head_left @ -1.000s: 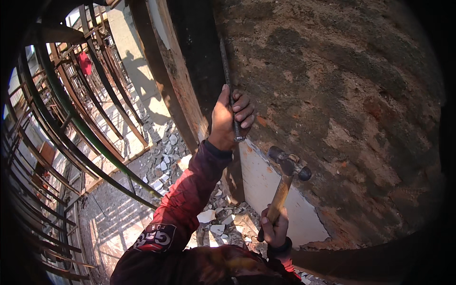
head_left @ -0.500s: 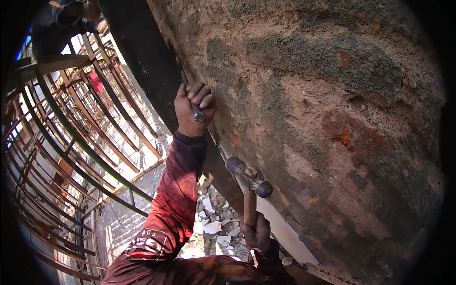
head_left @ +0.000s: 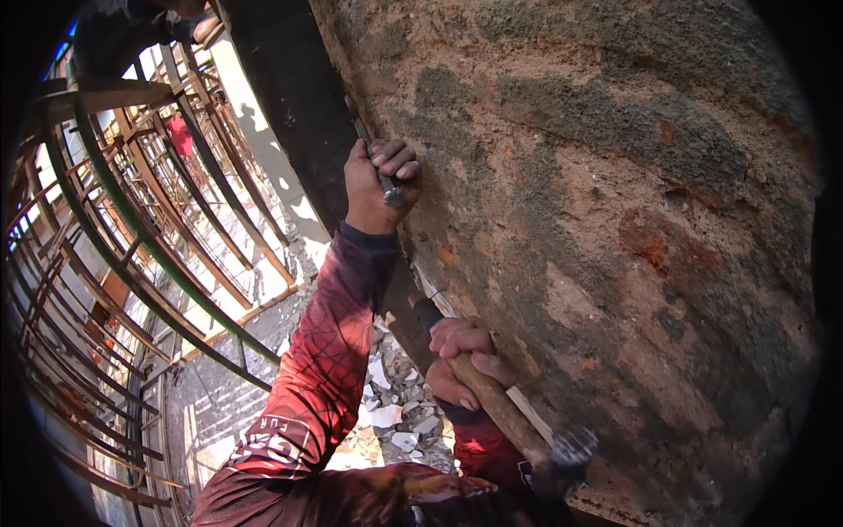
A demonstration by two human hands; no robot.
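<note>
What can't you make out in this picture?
All in the head view:
Rod: middle hidden by the left grip.
Hammer: head blurred; part of handle covered by the right grip.
Person, top left: cut off by the picture's edge.
Red thing: too small to identify.

Rough wall (head_left: 580,202) right (mottled grey-brown); sunlit floor (head_left: 204,400), pale rubble (head_left: 385,415); bars (head_left: 138,234) left.

The middle of the metal rod (head_left: 388,187) is partly covered by the left hand (head_left: 372,191); its far tip is not clearly resolved against the dark board (head_left: 290,105); the hammer head (head_left: 569,458) is blurred; part of the hammer handle (head_left: 502,404) is concealed by the right hand (head_left: 461,362); a second person (head_left: 123,39) is cut off at upper left; the red item (head_left: 179,136) behind the bars (head_left: 206,158) is too small to be identified.
</note>
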